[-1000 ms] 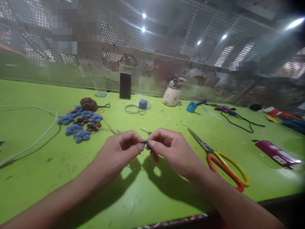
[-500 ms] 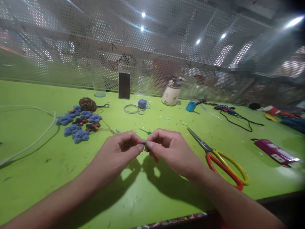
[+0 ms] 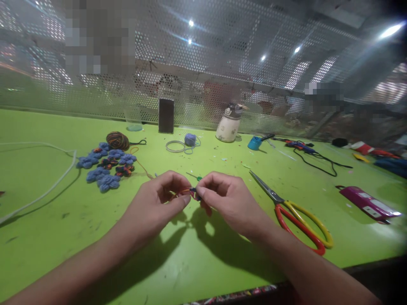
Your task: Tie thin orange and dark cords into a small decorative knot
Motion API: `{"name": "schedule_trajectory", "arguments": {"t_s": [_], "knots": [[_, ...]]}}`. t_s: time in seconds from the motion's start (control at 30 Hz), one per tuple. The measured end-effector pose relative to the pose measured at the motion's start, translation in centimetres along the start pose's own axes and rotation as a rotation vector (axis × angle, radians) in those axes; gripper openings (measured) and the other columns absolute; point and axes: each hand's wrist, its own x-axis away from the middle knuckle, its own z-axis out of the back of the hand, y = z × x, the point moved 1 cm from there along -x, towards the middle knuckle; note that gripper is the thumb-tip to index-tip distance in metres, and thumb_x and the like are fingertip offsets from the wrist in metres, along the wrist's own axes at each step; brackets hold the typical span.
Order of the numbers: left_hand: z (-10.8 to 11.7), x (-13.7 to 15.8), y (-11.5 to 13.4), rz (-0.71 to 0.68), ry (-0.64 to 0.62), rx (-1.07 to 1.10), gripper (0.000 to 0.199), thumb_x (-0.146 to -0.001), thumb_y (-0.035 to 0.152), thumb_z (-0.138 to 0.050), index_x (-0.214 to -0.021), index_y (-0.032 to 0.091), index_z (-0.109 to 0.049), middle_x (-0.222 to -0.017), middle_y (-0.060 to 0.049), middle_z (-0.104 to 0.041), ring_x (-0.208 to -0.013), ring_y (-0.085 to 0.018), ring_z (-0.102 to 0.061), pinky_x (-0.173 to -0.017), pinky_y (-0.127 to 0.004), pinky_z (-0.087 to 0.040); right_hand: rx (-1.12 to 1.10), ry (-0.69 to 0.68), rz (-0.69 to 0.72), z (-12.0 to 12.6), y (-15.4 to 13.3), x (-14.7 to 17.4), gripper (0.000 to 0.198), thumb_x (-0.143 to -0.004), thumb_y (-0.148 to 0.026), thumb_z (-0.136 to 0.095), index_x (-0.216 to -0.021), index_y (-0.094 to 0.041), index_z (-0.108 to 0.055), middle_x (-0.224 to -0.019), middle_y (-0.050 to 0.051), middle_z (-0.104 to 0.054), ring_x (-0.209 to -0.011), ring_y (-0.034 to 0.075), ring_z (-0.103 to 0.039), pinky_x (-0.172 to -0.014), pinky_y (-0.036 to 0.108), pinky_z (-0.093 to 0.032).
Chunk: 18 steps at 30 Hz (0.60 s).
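Between my fingertips, above the middle of the green table, is a small piece of dark multicoloured yarn work (image 3: pixel 194 194). My right hand (image 3: pixel 231 199) pinches it between thumb and forefinger. My left hand (image 3: pixel 160 199) is curled at its other side, thumb and fingers close together on the orange yarn strand (image 3: pixel 178 195) that leads into it. That yarn trails back toward a brown-orange yarn ball (image 3: pixel 118 140) with a dark looped handle beside it. Blue yarn flowers (image 3: pixel 108 181) and darker multicoloured yarn flowers (image 3: pixel 124 170) lie in a cluster to the left.
Scissors (image 3: pixel 269 188) with red and yellow handles lie right of my right hand. Farther back are a blue yarn ball (image 3: pixel 190 140), a ring (image 3: pixel 175 146), a phone (image 3: pixel 166 116), a cream bottle (image 3: pixel 228 127) and a blue container (image 3: pixel 254 143). A purple power strip (image 3: pixel 365 202) is at right.
My left thumb and fingertips have parted slightly from the yarn piece, so more of it and the orange strand show. My right hand keeps its pinch in nearly the same place.
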Motion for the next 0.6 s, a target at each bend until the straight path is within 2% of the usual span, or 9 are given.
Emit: {"name": "schedule_trajectory", "arguments": {"t_s": [0.27, 0.6], "knots": [[-0.02, 0.03, 0.46, -0.07, 0.007, -0.115, 0.015, -0.08, 0.032, -0.064, -0.077, 0.018, -0.063, -0.072, 0.0, -0.064, -0.068, -0.015, -0.057, -0.062, -0.027, -0.044, 0.005, 0.005, 0.019, -0.06, 0.05, 0.19, 0.009, -0.083, -0.015, -0.057, -0.074, -0.013, -0.059, -0.061, -0.003, -0.055, -0.052, 0.007, -0.05, -0.05, 0.02, -0.042], [0.1, -0.14, 0.09, 0.051, -0.009, -0.007, 0.018, -0.077, 0.037, -0.068, -0.079, 0.019, -0.066, -0.072, 0.001, -0.065, -0.065, -0.014, -0.056, -0.06, -0.027, -0.041, 0.004, 0.012, 0.023, -0.05, -0.01, 0.09, 0.01, -0.083, -0.016, -0.058, -0.073, -0.014, -0.058, -0.061, -0.003, -0.055, -0.052, 0.007, -0.05, -0.05, 0.02, -0.043]]}}
